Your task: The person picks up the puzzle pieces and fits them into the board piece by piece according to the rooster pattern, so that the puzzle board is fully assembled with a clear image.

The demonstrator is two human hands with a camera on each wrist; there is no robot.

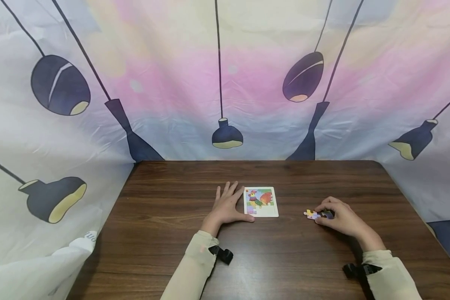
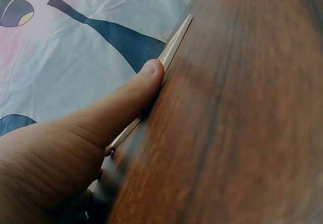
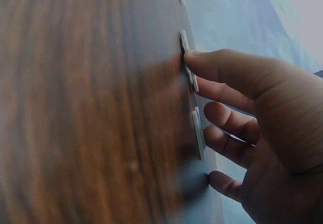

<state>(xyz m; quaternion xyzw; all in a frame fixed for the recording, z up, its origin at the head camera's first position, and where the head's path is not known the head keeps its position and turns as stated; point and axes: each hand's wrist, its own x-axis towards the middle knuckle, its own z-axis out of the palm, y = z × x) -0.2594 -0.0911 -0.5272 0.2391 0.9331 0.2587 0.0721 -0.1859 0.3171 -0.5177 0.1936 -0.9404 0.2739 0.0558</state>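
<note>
A small square puzzle board (image 1: 267, 211) with a white border and a partly filled rooster picture lies flat near the middle of the table. My left hand (image 1: 225, 208) rests at its left side with fingers spread, the thumb (image 2: 151, 72) against its near edge. To the right, several loose puzzle pieces (image 1: 310, 214), yellow and lilac among them, lie close together. Over them, my right hand (image 1: 341, 216) pinches a puzzle piece (image 3: 190, 75) between thumb and index finger, low over the tabletop. Another piece (image 3: 198, 133) lies under its other fingers, whose picture side is hidden.
The brown wood-grain table (image 1: 165, 233) reaches back to a printed cloth (image 1: 180, 133) with painted lamps. More cloth hangs along both sides. A dark strap with a small black box (image 1: 223, 254) sits on each sleeved wrist.
</note>
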